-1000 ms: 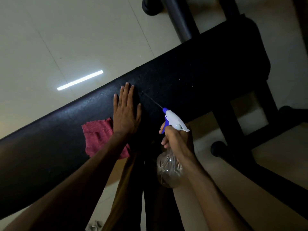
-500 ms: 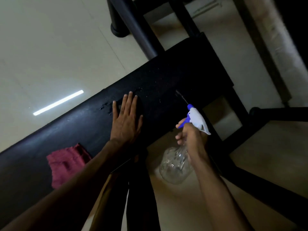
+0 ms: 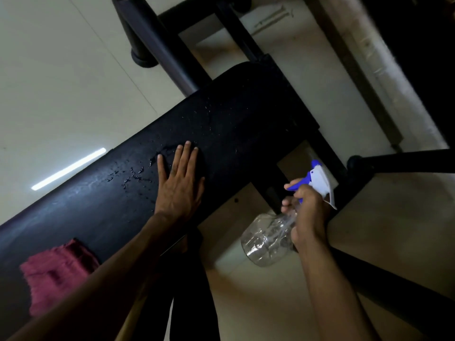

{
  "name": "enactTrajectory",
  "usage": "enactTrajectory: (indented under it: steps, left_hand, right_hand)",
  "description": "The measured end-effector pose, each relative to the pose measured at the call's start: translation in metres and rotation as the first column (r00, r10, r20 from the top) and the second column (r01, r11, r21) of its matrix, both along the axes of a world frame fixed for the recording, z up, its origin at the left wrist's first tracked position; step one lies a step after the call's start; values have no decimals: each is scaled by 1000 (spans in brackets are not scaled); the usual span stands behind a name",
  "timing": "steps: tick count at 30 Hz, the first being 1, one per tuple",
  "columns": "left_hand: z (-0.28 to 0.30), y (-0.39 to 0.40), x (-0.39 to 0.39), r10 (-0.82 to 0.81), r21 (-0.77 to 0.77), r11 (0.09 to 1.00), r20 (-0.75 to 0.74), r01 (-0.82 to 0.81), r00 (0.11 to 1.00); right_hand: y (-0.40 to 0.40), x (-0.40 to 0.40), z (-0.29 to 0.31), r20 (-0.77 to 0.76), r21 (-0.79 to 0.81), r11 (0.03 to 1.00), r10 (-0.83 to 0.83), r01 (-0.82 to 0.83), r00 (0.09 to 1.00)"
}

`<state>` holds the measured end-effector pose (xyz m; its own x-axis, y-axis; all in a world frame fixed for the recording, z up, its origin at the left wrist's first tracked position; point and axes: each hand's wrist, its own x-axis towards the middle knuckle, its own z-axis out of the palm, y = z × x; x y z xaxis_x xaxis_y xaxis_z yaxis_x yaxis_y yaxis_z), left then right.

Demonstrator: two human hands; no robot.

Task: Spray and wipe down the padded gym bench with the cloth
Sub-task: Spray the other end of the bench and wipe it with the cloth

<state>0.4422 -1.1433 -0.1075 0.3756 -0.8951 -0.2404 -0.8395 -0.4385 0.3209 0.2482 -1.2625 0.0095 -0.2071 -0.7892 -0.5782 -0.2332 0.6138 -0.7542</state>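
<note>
From the head camera, the black padded bench (image 3: 234, 124) runs diagonally from near left to far right, with water droplets (image 3: 133, 174) beaded on it. The left hand (image 3: 181, 185) lies flat on the pad, fingers straight, just right of the droplets. The right hand (image 3: 304, 212) grips a clear spray bottle (image 3: 267, 238) beside the bench's near edge. A red cloth (image 3: 54, 274) lies on the pad at near left.

bench pad (image 3: 246, 124) far end: open | left hand (image 3: 181, 190) flat mid-pad | cloth (image 3: 55, 274) occupies near end
</note>
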Motion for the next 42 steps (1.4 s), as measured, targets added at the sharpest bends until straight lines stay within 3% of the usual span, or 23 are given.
enactTrajectory:
  steps: [6, 15, 19, 24, 27, 31, 35, 39, 42]
  left_hand:
    - [6, 53, 2, 15, -28, 999, -36, -16, 999]
    - [9, 148, 5, 199, 21, 980, 3, -199, 980]
    - [8, 162, 3, 238, 29, 971, 12, -238, 971]
    - [5, 160, 3, 260, 41, 965, 11, -260, 966]
    - [4, 161, 1, 275, 30, 961, 12, -275, 961]
    - [4, 167, 1, 304, 27, 952, 24, -305, 952]
    - [5, 181, -3, 317, 42, 947, 25, -317, 948]
    - [3, 192, -3, 278, 21, 960, 7, -279, 960]
    - [7, 197, 3, 259, -10, 966, -44, -260, 965]
  right_hand:
    - [44, -25, -20, -14, 105, 994, 16, -15, 1000]
    - [113, -13, -16, 44, 155, 934, 319, -322, 947]
    - [113, -2, -19, 57, 138, 943, 298, -303, 953]
    - [80, 1, -21, 43, 71, 985, 154, -157, 987]
    - [73, 3, -18, 29, 47, 972, 231, -232, 973]
    - [94, 4, -19, -47, 121, 880, 468, -460, 883]
    - [138, 4, -11, -61, 263, 671, 729, -693, 682]
    - [170, 11, -14, -8, 324, 590, 783, -739, 622]
    - [184, 24, -17, -40, 313, 596, 786, -740, 616]
